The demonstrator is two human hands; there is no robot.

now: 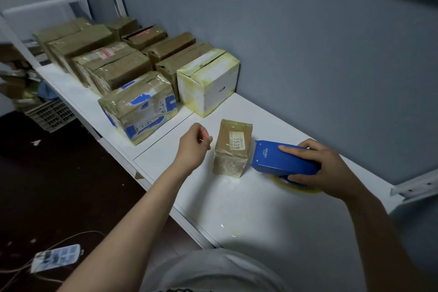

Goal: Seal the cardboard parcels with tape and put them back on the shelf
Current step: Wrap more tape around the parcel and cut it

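My right hand (327, 167) clamps the dispenser (279, 161), parked beside the parcel (233, 147), seemingly ready to tape; my left hand (194, 146) hovers near, loosely curled, empty, likely to steady it

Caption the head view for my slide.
Right hand holds blue tape dispenser beside small taped parcel; left hand hovers.

Power strip (55, 257) and crate (51, 115) sit on floor (59, 173).

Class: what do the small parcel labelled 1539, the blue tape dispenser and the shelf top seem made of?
Small parcel: brown cardboard under glossy, wrinkled clear tape. Tape dispenser: smooth blue casing with rivets, perhaps painted metal or plastic. Shelf top: smooth white board, faintly glossy from light reflections; laminate or painted metal, unclear.
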